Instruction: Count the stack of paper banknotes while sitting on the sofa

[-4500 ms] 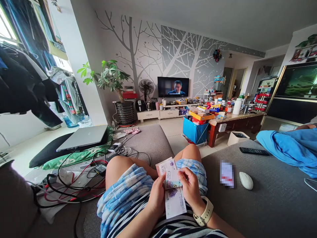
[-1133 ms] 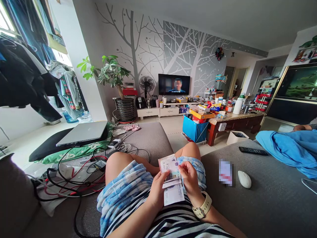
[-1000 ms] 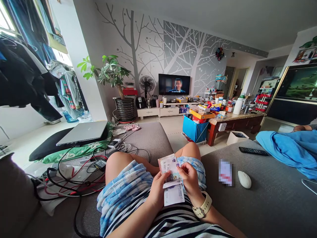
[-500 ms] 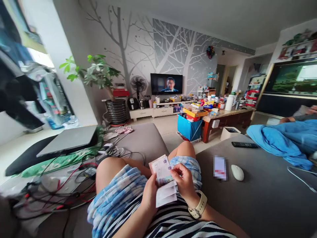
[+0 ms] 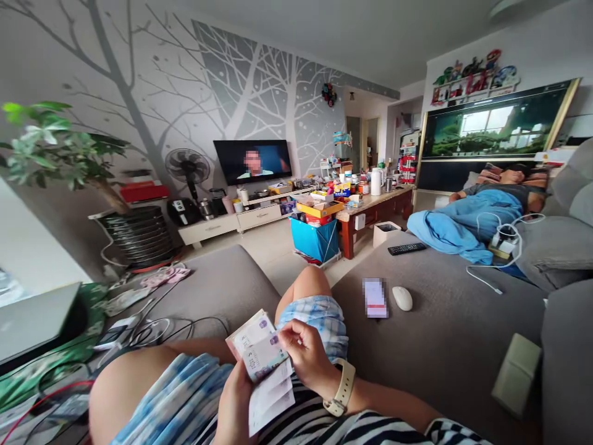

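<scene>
My left hand [image 5: 235, 395] is closed around the lower left side of a stack of banknotes [image 5: 256, 346], held tilted above my lap. The top notes show printed figures and purple emblems. Pale, fanned ends of paper [image 5: 273, 398] stick out below the stack, towards my striped shirt. On the stack's right side, my right hand [image 5: 306, 358] pinches the edge of a note between thumb and forefinger. A cream watch [image 5: 340, 388] is on the right wrist.
On the grey sofa to my right lie a blurred-out phone [image 5: 375, 298], a white mouse [image 5: 402, 298], a remote [image 5: 406, 248] and a pale green case [image 5: 516, 374]. A person [image 5: 500, 185] lies beyond under a blue blanket [image 5: 458, 222]. Cables [image 5: 152, 330] tangle at left.
My view has swung to the right, bringing the lying person and the pale green case into sight. Both hands stay on the banknotes, and the top notes are slightly more spread.
</scene>
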{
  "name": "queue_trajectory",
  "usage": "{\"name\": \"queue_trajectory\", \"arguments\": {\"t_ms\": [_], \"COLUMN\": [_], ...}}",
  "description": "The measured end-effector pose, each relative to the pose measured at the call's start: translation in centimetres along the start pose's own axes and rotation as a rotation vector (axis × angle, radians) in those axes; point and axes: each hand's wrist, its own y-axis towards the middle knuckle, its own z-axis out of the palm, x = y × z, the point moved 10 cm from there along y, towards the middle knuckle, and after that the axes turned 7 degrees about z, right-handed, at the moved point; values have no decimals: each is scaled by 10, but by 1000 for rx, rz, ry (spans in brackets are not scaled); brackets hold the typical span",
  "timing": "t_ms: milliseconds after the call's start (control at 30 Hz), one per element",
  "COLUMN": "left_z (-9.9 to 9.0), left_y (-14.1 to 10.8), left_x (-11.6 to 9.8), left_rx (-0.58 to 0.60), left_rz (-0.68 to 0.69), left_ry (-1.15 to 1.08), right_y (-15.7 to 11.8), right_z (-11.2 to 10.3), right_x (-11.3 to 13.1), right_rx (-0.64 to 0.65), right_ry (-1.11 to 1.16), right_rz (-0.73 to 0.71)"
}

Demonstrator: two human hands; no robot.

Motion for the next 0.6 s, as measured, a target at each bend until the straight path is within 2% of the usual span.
{"name": "queue_trajectory", "arguments": {"t_ms": [67,167,233,333,400,467,600], "left_z": [0,12,16,12,8,9,18], "left_y": [-2,-6,-6,-7,-10,-13,-16], "left_x": [2,8,7,4,3,1,-3], "left_rx": [-6,85,102,52,16,17,116], "left_rz": [-28,-98,-94,-67,-61,-40,2], "left_ry": [-22,-109,-145,-134,-110,-118,-192], "right_y": [-1,0,2,5,6,7,5], "right_z": [3,4,-1,-14,-17,-14,-7], "right_x": [-1,-5,-8,-15,-21,-24,-20], "right_rx": [34,51,2,-120,-146,-111,-41], "right_ry": [54,89,53,0,-15,-29,-50], "right_rz": [17,44,45,56,73,78,46]}}
